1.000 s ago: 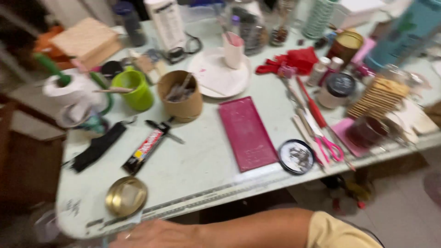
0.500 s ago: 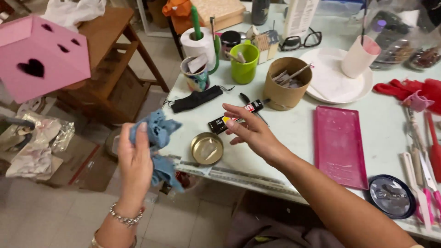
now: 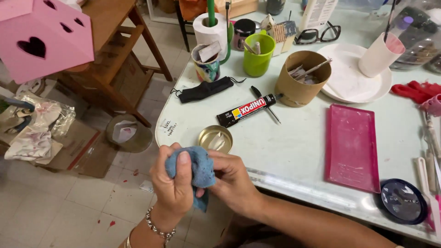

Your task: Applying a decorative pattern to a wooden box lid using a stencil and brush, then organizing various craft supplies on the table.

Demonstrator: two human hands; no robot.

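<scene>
A crumpled blue cloth (image 3: 196,171) is bunched between both hands, just off the near left corner of the pale table (image 3: 285,147). My left hand (image 3: 172,186), with a bracelet at the wrist, clasps it from the left with the thumb on top. My right hand (image 3: 234,181) grips it from the right, fingers curled into the fabric. A round gold tin lid (image 3: 215,138) lies on the table just beyond the hands. Further back lies a black glue tube (image 3: 246,110) next to a black pen (image 3: 265,104).
A pink rectangular tray (image 3: 351,147), a cardboard cup of tools (image 3: 302,78), a green cup (image 3: 258,54), a white plate (image 3: 349,80), a black face mask (image 3: 204,89) and a dark round lid (image 3: 403,201) sit on the table. A pink box (image 3: 39,36) and wooden stool (image 3: 110,50) stand left.
The view swung left and closer. My right hand came back from over the table beside the glue tube and joined the left hand on the blue cloth, now bunched between both.
</scene>
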